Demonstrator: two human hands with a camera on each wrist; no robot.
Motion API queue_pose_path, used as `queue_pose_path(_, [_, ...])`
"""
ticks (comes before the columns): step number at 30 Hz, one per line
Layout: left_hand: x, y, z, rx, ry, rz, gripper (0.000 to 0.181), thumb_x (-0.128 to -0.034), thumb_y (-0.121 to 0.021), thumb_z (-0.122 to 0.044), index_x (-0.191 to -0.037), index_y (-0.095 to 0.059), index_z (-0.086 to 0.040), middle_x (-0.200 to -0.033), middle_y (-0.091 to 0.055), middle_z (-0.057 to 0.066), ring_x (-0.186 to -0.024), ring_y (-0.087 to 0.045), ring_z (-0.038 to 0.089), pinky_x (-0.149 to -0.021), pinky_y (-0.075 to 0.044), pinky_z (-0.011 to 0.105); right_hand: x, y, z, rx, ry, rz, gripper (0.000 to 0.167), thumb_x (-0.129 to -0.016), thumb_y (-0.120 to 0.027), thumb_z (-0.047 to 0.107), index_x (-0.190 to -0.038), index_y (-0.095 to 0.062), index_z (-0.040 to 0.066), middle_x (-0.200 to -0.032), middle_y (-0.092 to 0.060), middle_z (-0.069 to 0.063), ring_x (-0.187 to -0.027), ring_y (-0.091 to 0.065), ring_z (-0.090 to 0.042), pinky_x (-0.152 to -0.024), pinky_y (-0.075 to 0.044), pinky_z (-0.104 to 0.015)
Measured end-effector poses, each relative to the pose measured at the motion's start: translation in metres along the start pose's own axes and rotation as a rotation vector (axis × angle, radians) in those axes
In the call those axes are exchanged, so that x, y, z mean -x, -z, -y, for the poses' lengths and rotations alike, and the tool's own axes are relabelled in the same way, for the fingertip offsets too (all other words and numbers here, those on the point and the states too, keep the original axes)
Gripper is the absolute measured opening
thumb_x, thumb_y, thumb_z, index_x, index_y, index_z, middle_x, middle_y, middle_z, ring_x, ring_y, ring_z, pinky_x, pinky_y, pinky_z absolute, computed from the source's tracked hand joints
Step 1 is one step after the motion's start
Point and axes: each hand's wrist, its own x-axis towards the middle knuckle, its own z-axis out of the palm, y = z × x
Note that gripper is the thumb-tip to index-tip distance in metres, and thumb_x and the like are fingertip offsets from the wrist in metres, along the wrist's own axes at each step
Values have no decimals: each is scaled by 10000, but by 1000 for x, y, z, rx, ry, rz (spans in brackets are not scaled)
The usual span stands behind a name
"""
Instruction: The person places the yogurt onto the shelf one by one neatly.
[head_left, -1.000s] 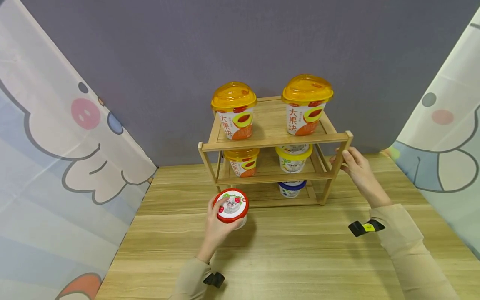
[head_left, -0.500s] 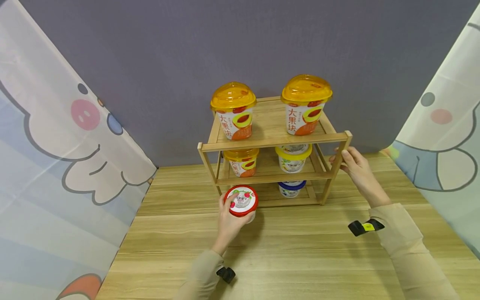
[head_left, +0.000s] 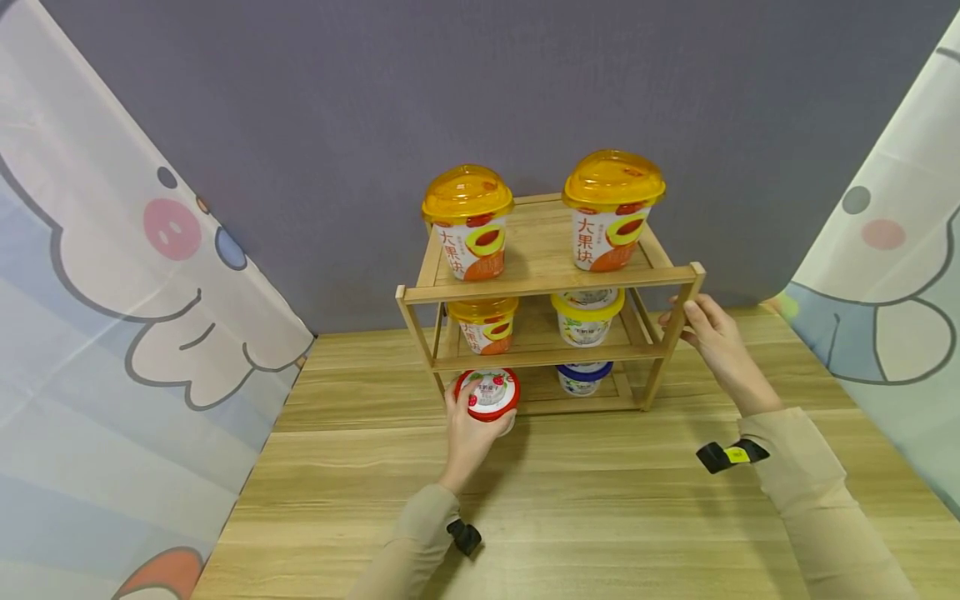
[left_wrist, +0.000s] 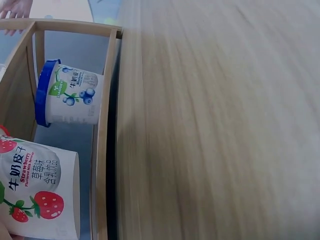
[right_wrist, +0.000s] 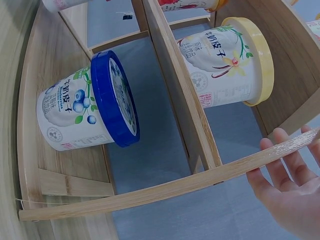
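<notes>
My left hand (head_left: 471, 433) grips a strawberry-flavoured tub (head_left: 491, 396) with a red lid at the front left of the wooden rack's bottom shelf (head_left: 551, 404). In the left wrist view the tub (left_wrist: 37, 190) is just inside the front rail; whether its base touches the shelf cannot be seen. A blueberry tub (right_wrist: 75, 110) with a blue lid stands on the right of that shelf. My right hand (head_left: 716, 342) holds the rack's right front post (head_left: 675, 321), its fingers (right_wrist: 296, 167) passing behind the wood in the right wrist view.
Two yellow-lidded fruit cups, left (head_left: 472, 221) and right (head_left: 611, 212), stand on the top shelf. Another fruit cup (head_left: 486, 325) and a yellow-lidded tub (head_left: 585, 321) occupy the middle shelf. A grey wall (head_left: 360, 167) rises behind the wooden table (head_left: 600, 508).
My left hand has carried the red-lidded tub right and forward to the bottom shelf's front left, under the middle shelf's edge. The right hand and rack stay put.
</notes>
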Motion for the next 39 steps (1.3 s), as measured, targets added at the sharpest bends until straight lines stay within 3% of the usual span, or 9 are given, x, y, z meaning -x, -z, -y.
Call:
queue_pose_path(11, [-9, -13, 0, -12, 64, -7, 642, -593, -813, -315, -1121, -521, -96, -1245, -339, 202, -1011, -485, 368, -785, -448, 497, -1, 0, -1, 20, 4, 3, 230, -956, -355, 224, -1110, -501, 136, -906, -582, 9, -886, -558, -75, -769, -432, -128])
queue_pose_path(30, [-24, -27, 12, -50, 29, -68, 655, -595, -812, -307, -1114, -518, -36, -1163, -386, 220, -977, -491, 340, -782, -455, 468, -1, 0, -2, 15, 11, 11, 227, -957, -358, 229, -1117, -498, 149, -906, -587, 23, -887, -560, -55, -766, -423, -126])
queue_pose_path(39, [-28, -30, 15, -49, 31, -47, 764, -604, -806, -332, -1230, -458, -66, -1173, -379, 242, -995, -491, 362, -791, -447, 487, 0, 1, -1, 10, 12, 13, 229, -958, -354, 222, -1120, -496, 145, -911, -584, 18, -897, -558, -59, -769, -425, -129])
